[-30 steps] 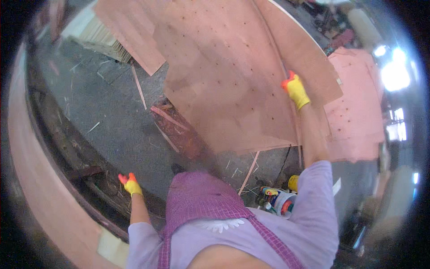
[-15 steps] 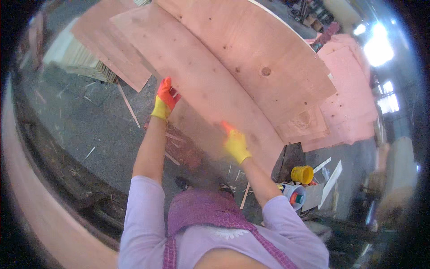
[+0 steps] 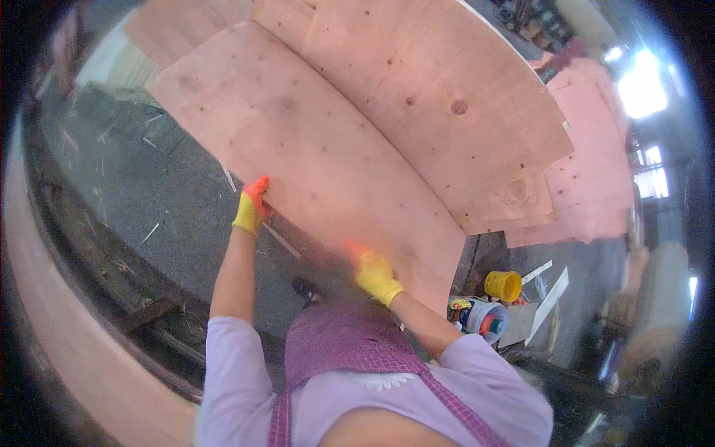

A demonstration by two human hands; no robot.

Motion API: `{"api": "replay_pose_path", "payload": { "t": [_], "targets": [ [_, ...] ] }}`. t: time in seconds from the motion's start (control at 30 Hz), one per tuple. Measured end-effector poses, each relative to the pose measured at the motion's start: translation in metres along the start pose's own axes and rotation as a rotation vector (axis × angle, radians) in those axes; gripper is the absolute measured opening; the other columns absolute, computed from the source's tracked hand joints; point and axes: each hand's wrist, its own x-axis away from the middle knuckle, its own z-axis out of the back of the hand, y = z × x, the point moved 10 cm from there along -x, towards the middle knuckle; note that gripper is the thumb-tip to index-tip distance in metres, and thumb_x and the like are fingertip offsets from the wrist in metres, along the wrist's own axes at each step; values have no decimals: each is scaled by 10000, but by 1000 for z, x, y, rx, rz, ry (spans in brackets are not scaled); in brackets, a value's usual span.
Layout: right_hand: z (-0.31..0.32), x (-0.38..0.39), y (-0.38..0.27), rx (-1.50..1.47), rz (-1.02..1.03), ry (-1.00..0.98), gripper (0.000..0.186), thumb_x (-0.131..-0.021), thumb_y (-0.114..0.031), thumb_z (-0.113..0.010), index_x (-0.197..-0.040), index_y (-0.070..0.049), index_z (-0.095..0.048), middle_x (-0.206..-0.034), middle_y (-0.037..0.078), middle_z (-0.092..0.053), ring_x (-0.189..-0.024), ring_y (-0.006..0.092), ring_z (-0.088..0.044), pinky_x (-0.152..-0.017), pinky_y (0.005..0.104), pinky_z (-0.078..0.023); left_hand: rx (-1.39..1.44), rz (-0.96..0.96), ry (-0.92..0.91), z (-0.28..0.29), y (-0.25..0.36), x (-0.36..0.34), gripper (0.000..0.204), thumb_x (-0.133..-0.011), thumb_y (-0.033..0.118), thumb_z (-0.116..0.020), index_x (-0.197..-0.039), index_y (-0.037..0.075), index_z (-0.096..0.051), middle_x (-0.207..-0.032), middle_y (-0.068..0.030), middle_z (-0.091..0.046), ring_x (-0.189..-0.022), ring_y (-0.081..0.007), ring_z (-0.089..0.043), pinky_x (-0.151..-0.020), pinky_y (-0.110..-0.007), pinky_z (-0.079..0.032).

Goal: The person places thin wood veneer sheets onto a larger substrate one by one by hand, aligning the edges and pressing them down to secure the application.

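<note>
Wood sheet (image 3: 313, 149), dark-spotted; left hand (image 3: 251, 206) gripping near edge

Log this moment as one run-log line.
left hand: gloved, at near edge of veneer sheet | right hand: gloved, near same edge, partly blurred | beyond: knotted wood panel | right side: yellow bucket, pale bucket

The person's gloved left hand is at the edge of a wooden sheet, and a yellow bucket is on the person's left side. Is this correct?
Not quite: the yellow bucket is on the person's right side, as the head view shows. The gloved left hand is indeed at the edge of the wooden sheet.
</note>
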Motion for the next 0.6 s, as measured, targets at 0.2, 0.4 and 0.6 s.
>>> {"api": "replay_pose_path", "payload": {
  "t": [0.2,0.4,0.6],
  "targets": [
    [-37,60,-24,-32,127,-171,616,-679,-45,-523,-1277,-86,-378,-1094,201,-532,-926,369,-556,-742,452,-459,86,-195,251,33,-4,119,357,-798,103,-592,-1118,-27,-501,-1047,-127,-583,-919,-269,-589,-785,-441,-495],
    [8,111,-35,-117,298,-312,573,-688,-44,-514,-1249,-72,-398,-1067,186,-555,-919,357,-565,-746,436,-465,163,-243,478,66,-62,208,340,-754,44,-616,-1069,-21,-504,-994,-131,-596,-888,-278,-599,-752,-448,-514],
    [64,132,5,-142,429,-458,566,-677,-36,-516,-1231,-69,-408,-1009,172,-577,-879,355,-574,-719,438,-465,109,-407,576,-18,-69,262,236,-776,75,-591,-972,-57,-591,-940,-123,-620,-895,-251,-604,-781,-408,-504]
  ]
}}
